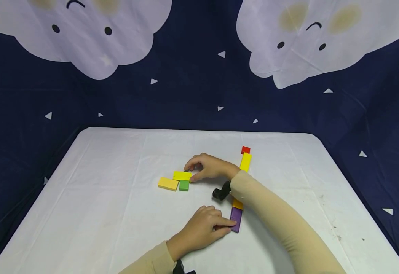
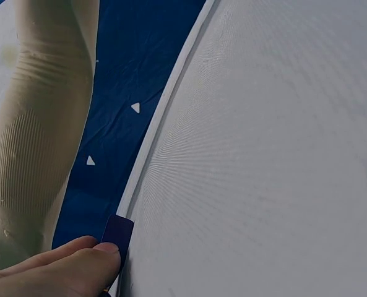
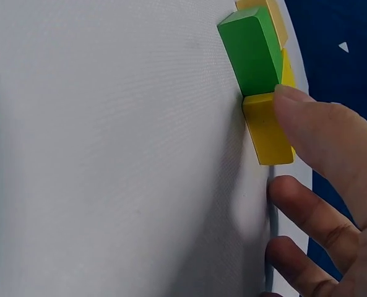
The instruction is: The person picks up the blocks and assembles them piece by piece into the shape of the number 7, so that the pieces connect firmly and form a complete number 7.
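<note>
My left hand (image 1: 202, 227) is at the purple block (image 1: 236, 219), index fingertip on its top and thumb against its side; in the left wrist view the thumb covers part of it. With thumb and index finger my right hand (image 1: 213, 167) holds the right end of a yellow block (image 1: 181, 176); the index fingertip lies along its far side. Its other fingers hang free in the right wrist view. A green block (image 3: 252, 52) touches the near side of that yellow block. A pale orange-yellow block (image 1: 168, 183) lies at their left.
A row of blocks runs under the right forearm: a red block (image 1: 245, 150) at the far end, a long yellow block (image 1: 245, 162), then an orange block (image 1: 237, 204) beside the purple one. The sleeve hides the middle. A white cloth covers the table (image 1: 117, 217).
</note>
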`<state>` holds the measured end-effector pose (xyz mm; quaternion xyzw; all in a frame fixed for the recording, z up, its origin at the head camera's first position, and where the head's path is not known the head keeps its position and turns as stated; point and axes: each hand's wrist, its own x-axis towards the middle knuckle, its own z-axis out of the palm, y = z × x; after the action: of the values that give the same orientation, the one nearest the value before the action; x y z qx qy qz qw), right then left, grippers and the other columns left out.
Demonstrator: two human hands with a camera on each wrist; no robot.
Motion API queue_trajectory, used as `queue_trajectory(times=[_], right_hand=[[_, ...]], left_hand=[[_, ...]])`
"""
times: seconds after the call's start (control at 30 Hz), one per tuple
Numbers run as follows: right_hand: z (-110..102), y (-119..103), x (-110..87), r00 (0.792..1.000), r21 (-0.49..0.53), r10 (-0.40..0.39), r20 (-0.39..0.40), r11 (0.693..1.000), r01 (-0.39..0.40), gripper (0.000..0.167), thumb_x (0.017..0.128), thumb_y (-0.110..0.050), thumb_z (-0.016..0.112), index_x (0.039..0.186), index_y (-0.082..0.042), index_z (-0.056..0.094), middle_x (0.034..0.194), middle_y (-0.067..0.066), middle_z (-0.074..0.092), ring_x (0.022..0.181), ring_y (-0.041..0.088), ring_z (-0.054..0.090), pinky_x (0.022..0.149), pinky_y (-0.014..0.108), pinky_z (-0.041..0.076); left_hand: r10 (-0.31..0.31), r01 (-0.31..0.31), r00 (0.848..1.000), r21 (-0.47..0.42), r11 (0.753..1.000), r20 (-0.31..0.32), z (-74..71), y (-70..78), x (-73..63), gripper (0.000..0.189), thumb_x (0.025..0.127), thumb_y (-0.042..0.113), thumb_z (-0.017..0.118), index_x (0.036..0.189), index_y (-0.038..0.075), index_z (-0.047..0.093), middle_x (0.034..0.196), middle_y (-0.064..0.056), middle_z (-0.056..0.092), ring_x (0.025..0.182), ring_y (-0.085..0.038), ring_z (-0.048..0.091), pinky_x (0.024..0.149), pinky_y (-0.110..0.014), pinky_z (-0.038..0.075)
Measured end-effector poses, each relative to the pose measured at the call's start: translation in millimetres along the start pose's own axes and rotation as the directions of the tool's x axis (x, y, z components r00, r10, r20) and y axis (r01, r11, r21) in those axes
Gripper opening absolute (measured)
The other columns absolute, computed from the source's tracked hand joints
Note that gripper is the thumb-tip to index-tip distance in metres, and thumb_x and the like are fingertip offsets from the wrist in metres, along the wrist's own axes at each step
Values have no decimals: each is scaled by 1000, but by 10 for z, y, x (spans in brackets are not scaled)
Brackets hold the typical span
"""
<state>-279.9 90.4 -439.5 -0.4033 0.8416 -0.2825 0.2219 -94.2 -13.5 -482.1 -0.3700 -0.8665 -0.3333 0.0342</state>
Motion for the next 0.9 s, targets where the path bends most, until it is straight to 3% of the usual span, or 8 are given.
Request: queue_trajectory(times=[0.27, 0.63, 0.9], right_hand=[[-12, -31, 9, 1000, -9, -7, 20, 1000, 7, 34, 81, -27, 83, 113, -29, 73, 104, -11, 65, 101, 11, 52, 91, 29, 42], [-50, 63, -28, 1000, 13, 17, -10, 1000, -17, 35, 84, -14, 78, 117, -22, 73, 109, -6, 66, 103, 13, 56, 96, 30, 46], [-49, 54, -8, 997, -81, 60, -50, 995, -64, 31, 82, -26, 82, 112, -24, 73, 105, -9, 63, 99, 13, 52, 92, 29, 43]], left_hand=[[-19, 19, 1000, -17, 1000, 12, -6, 0, 0, 23, 91, 34, 71, 115, 34, 75, 66, 20, 45, 67, 4, 32, 70, -15, 27], [-27, 27, 999, 1, 1000, 30, 8, -7, 22, 23, 92, 34, 71, 115, 36, 75, 67, 20, 45, 67, 4, 33, 69, -15, 27], [-20, 20, 1000, 13, 1000, 12, 23, -17, 16, 23, 91, 35, 71, 113, 36, 75, 66, 20, 44, 67, 5, 32, 70, -15, 28]])
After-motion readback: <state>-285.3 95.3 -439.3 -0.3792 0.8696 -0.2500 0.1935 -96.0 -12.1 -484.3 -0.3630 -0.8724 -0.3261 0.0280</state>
